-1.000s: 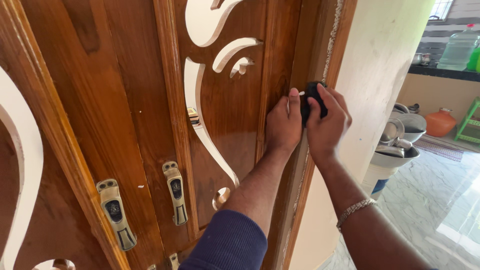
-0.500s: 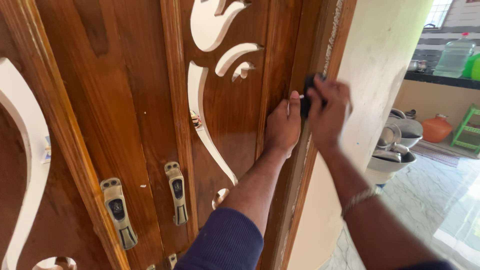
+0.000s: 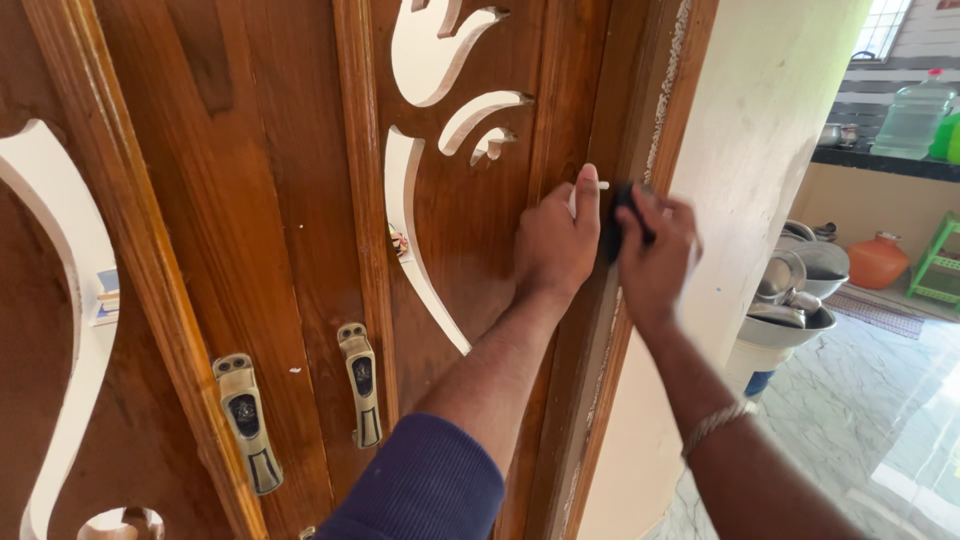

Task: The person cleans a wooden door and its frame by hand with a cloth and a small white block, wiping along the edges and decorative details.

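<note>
My left hand (image 3: 555, 240) presses against the edge of a carved wooden cupboard door (image 3: 470, 210) and pinches a small white stick-like piece (image 3: 598, 185) between thumb and fingers. My right hand (image 3: 655, 250) is closed around a small black object (image 3: 622, 218), held against the wooden frame (image 3: 650, 90) right beside my left thumb. A metal bracelet (image 3: 712, 425) sits on my right wrist. The black object is mostly hidden by my fingers.
Two brass handles (image 3: 360, 382) (image 3: 247, 420) hang on the door panels at lower left. A cream wall (image 3: 760, 150) stands right of the frame. Beyond it are stacked steel vessels (image 3: 795, 290), an orange pot (image 3: 877, 260), a green stool (image 3: 937, 262) and a water jug (image 3: 912, 115).
Both hands shifted slightly upward and left along the door edge; my right hand moved up, then settled lower against the frame. The view drifted a little to the left.
</note>
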